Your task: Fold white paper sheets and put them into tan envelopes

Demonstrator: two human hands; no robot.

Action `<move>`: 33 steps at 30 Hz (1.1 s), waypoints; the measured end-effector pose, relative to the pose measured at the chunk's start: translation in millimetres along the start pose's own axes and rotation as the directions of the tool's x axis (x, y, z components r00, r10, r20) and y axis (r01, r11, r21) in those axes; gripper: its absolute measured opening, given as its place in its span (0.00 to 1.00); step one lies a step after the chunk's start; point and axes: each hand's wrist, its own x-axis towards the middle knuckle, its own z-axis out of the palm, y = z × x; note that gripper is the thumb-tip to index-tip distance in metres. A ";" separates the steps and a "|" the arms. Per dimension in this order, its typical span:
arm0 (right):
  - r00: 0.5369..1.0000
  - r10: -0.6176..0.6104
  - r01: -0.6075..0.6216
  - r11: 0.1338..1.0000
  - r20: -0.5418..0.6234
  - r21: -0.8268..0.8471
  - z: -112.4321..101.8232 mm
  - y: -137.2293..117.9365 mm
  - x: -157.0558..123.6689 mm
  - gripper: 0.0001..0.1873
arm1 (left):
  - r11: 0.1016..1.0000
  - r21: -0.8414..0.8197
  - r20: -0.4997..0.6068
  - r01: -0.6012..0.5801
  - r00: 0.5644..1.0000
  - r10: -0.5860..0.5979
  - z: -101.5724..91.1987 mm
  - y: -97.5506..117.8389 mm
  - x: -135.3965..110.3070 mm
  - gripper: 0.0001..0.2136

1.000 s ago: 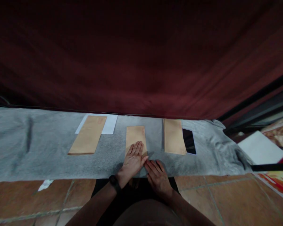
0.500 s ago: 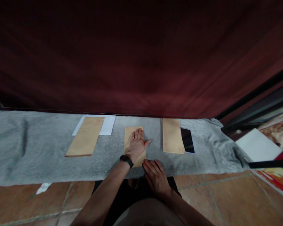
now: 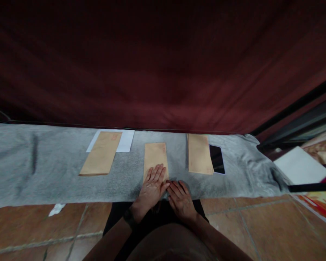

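My left hand (image 3: 151, 188) lies flat, fingers stretched out, on the near end of the middle brown envelope (image 3: 155, 156) on a grey cloth (image 3: 43, 166). Beside it, my right hand (image 3: 180, 198) rests palm down on the cloth, fingers together and slightly bent, fingertips touching the envelope's near right corner. A second brown envelope (image 3: 101, 153) lies to the left, partly over a white sheet (image 3: 126, 139). A third brown envelope (image 3: 199, 154) lies to the right, next to a black phone (image 3: 216, 159).
A dark red curtain (image 3: 163, 65) hangs behind the cloth. Terracotta floor tiles (image 3: 260, 228) run along the near side, with a white paper scrap (image 3: 56, 209) at the left. A white board (image 3: 299, 166) and colourful items lie at the right edge.
My left hand slid forward along the middle envelope, then drew back to its near end. My right hand stayed almost still by the envelope's near corner.
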 end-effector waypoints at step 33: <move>0.631 0.621 -0.463 -0.179 0.465 0.868 -24.0 -11.8 68.9 0.23 | 0.974 0.070 0.078 0.215 0.972 -0.220 -54.3 34.5 8.0 0.17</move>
